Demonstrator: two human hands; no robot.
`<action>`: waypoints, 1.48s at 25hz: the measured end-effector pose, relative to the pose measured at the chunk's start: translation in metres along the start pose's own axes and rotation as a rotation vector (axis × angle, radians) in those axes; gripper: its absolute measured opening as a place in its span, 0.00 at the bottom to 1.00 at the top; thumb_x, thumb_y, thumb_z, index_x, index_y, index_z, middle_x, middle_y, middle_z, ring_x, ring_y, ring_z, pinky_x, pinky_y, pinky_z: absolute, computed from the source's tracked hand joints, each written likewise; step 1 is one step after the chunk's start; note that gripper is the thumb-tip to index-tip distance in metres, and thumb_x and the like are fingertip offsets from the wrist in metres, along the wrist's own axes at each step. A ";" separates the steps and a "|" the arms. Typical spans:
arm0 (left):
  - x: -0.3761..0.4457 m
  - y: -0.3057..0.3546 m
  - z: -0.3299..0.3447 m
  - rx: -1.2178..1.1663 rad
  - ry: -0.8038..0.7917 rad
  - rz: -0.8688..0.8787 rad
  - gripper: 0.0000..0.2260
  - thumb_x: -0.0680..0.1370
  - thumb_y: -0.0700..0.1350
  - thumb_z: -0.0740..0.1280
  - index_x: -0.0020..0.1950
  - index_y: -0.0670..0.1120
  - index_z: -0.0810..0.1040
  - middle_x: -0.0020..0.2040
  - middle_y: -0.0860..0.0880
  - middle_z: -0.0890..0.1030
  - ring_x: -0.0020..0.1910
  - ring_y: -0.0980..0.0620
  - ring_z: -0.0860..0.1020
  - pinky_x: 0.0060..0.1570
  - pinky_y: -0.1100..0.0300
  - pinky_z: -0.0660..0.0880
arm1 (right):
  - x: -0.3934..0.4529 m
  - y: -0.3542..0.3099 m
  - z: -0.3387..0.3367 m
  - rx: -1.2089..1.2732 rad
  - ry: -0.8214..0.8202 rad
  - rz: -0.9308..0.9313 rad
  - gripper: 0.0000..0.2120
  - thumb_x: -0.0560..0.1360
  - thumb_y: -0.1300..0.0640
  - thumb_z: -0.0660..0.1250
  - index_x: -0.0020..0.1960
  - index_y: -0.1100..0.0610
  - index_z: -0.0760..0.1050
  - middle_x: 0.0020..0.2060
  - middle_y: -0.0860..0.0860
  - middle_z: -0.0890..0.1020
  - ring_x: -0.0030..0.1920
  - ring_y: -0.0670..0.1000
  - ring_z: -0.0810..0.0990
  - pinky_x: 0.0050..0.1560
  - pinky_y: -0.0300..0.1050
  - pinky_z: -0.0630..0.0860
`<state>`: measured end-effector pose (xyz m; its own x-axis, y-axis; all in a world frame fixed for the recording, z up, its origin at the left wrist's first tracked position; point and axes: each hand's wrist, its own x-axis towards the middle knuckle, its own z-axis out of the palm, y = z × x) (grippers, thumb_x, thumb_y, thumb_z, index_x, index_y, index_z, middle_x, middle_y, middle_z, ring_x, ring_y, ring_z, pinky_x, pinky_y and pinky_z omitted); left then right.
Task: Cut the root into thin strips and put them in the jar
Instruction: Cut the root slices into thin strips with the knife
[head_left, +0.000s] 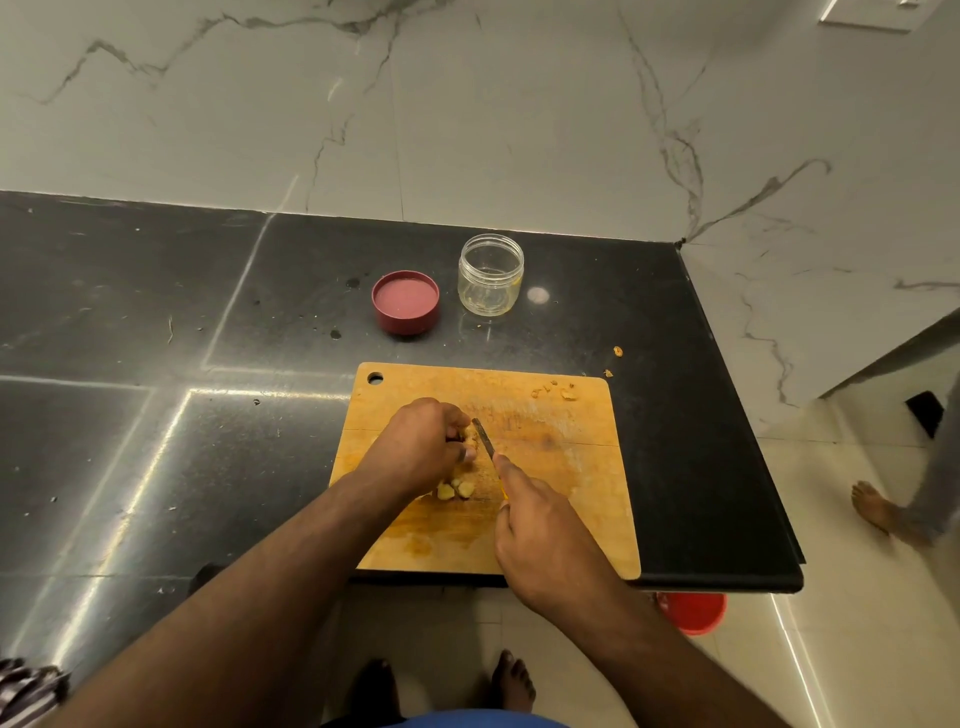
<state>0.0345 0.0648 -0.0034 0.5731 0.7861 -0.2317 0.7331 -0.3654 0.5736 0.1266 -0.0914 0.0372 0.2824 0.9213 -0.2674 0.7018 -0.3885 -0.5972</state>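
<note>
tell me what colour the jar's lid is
Dark red, with a paler pink inside; the lid shows in the head view.

Left hand (423, 441) pins the root (470, 435) on the board (571, 467); right hand (540, 540) holds the knife (484, 439), perhaps mid-slice.

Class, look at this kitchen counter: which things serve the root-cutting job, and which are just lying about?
Job: root, knife, cutting board, jar, left hand, right hand.
Lying about: red lid, scraps on the counter, red bucket on the floor.
</note>
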 end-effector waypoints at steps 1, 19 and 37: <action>0.000 0.000 0.000 0.001 0.000 -0.002 0.20 0.77 0.46 0.74 0.68 0.48 0.79 0.50 0.54 0.77 0.47 0.56 0.74 0.38 0.66 0.68 | 0.000 -0.002 0.000 0.005 -0.004 0.000 0.26 0.83 0.56 0.54 0.80 0.49 0.52 0.67 0.50 0.72 0.62 0.47 0.72 0.59 0.39 0.70; -0.007 0.007 -0.002 -0.032 0.039 -0.051 0.18 0.76 0.45 0.75 0.65 0.46 0.81 0.54 0.49 0.83 0.48 0.54 0.79 0.47 0.59 0.79 | 0.012 -0.019 -0.002 0.040 -0.054 0.071 0.25 0.82 0.58 0.54 0.78 0.47 0.57 0.49 0.48 0.75 0.45 0.47 0.77 0.37 0.40 0.70; -0.003 0.004 -0.002 -0.009 0.014 -0.044 0.18 0.76 0.46 0.75 0.66 0.47 0.80 0.54 0.50 0.83 0.46 0.56 0.76 0.39 0.66 0.71 | 0.006 -0.010 0.002 -0.017 -0.070 0.055 0.27 0.82 0.59 0.54 0.79 0.50 0.54 0.53 0.52 0.78 0.44 0.47 0.76 0.35 0.37 0.67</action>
<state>0.0352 0.0619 0.0007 0.5348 0.8085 -0.2456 0.7542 -0.3255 0.5703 0.1206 -0.0819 0.0402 0.2746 0.8947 -0.3522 0.6979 -0.4375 -0.5671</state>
